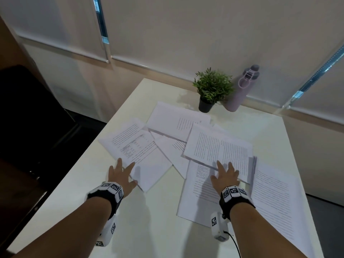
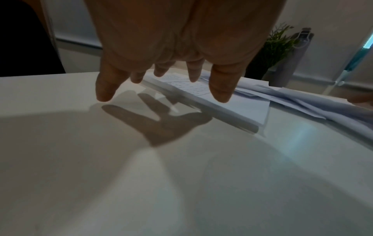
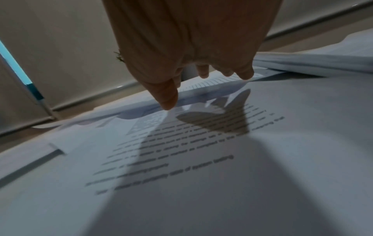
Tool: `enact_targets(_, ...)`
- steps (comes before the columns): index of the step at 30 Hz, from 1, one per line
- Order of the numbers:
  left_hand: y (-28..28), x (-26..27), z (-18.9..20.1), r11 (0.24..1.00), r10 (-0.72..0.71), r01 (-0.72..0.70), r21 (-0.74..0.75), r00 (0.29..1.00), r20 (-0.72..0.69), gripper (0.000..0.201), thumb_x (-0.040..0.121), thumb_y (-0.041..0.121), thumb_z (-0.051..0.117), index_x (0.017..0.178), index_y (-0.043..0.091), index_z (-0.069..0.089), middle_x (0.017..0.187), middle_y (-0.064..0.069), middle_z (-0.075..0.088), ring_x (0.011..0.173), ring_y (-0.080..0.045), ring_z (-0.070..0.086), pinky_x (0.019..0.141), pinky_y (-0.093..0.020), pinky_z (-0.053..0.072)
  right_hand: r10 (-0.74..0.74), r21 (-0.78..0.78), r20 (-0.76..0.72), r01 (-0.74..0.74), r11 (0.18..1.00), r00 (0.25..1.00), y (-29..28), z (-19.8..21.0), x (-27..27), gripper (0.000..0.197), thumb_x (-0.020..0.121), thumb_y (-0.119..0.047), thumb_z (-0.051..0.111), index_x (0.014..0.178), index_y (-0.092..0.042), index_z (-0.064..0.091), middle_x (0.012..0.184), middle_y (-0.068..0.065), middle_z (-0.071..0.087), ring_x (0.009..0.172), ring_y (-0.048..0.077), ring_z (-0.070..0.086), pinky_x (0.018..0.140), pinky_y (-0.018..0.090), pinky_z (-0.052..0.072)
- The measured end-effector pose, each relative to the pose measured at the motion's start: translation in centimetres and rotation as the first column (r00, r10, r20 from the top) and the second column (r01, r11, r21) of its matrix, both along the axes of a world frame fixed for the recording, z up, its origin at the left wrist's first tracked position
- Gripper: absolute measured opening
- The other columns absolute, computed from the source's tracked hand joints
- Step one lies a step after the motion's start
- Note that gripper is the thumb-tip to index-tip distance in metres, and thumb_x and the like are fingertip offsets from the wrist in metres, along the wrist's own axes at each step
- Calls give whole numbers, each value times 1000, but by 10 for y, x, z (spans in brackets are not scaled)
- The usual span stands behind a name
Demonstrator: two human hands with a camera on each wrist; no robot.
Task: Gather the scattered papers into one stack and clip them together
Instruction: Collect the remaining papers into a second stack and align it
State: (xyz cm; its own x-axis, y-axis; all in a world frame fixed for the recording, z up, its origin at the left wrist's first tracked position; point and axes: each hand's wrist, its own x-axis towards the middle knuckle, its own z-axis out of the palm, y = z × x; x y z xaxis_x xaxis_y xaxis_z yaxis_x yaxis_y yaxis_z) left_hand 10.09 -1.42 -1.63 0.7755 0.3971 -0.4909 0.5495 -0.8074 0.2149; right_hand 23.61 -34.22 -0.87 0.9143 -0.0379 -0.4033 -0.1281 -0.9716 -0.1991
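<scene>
table (image 1: pixel 149 229), papers (image 1: pixel 219 146); hands seemingly hovering.

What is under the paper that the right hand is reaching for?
Under that top sheet, near the right hand, lie more printed papers, partly showing, on the white table. Whatever lies beneath its middle is covered.

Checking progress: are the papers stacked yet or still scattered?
Still scattered: the papers lie fanned and overlapping at different angles across the table.
</scene>
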Motion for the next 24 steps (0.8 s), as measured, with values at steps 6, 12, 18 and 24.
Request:
enact_targets(6, 4, 4, -9, 994, -80, 74, -76, 994, -80, 58, 88, 49, 42, 139, 54, 13, 157, 14, -14, 145, -27, -10, 109, -64, 17, 112, -67, -92, -118, 991, 989, 9, -16, 10, 63, 90, -44, 40, 145, -46, 9, 160, 2, -4, 144, 40, 1, 115, 58, 15)
enact_targets(12, 15, -28, -3, 987, -135, 133, -95, 991, -20, 56, 85, 36, 56, 134, 49, 31, 157, 11, -2, 146, -20, -2, 113, -58, 17, 286, -30, -98, -290, 957, 953, 38, -9, -37, 58, 93, -41, 38, 143, -52, 10, 160, -10, -8, 146, 32, -5, 113, 61, 16)
enact_targets(18, 22, -89, -4, 976, -171, 175, -127, 984, 44, 56, 81, 33, 61, 131, 45, 39, 157, 7, 6, 146, -20, 5, 117, -48, 21, 408, -20, -117, -413, 911, 905, 59, -5, -106, 57, 95, -39, 32, 144, -49, 5, 160, -7, -11, 146, 34, -9, 112, 61, 14)
enact_targets(24, 16, -135, 6, 981, -115, 119, -156, 993, 32, 42, 82, 33, 59, 121, 46, 51, 152, 12, 19, 144, -15, 13, 115, -48, 21, 461, -3, -186, -470, 883, 868, 78, 6, -168, 59, 95, -40, 36, 143, -49, 3, 159, -7, -12, 145, 35, -8, 111, 61, 18)
